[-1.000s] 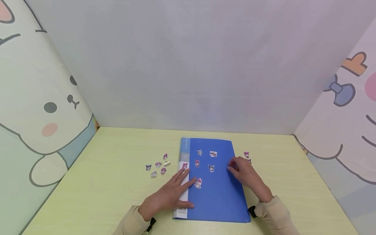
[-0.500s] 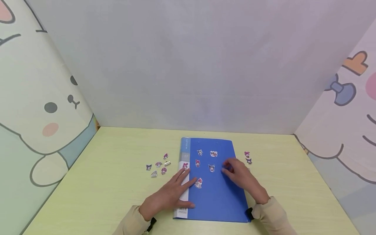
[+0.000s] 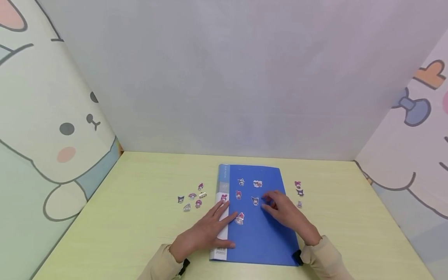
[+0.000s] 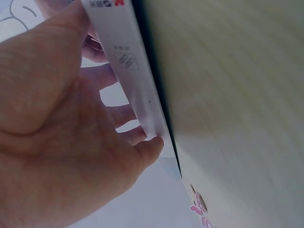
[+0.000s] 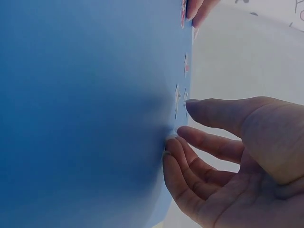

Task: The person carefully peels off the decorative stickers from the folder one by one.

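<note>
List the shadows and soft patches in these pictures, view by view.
Head: fairly even light, a soft shadow on the blue folder beside the right hand; left wrist: the tabletop looks blurry, its grain smeared; right wrist: a dark, soft-edged shadow on the blue folder near that hand.

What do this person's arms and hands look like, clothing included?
The left hand and right hand are bare; no glove shows on either. The left sleeve and right sleeve are pale cream or beige, loose and puffy, ending at the wrists. A small black piece shows by the left cuff, another by the right; what they are isn't clear.
</note>
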The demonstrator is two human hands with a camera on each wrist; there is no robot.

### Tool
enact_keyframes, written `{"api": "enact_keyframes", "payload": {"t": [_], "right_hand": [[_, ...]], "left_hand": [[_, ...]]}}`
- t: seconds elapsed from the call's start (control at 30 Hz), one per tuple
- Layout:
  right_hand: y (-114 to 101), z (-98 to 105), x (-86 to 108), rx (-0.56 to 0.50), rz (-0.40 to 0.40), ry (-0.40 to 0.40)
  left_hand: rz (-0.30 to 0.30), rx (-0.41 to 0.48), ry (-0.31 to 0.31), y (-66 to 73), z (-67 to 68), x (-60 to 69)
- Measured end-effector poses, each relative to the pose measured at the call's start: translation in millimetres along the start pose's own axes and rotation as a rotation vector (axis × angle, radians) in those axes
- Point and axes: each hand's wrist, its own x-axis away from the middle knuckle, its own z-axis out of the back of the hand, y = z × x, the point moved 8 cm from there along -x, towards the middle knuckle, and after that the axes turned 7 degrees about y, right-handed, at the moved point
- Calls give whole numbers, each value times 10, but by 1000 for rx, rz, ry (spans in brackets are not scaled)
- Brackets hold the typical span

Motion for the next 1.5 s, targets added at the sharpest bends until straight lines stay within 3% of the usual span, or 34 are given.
{"api": "enact_keyframes", "payload": {"t": [0.57,1.07,1.5], "right_hand": [[-105,-42,-52,-3,98,-10],[-122,-75,-112,34,-44,-52],[-163,-86,-102,33,-57,-35]], "left_hand": [[5,-9,-5,-2,-15,-20],[3,-19,-7,4,-15,-14],[4,-21,0,17,5,1]]}}
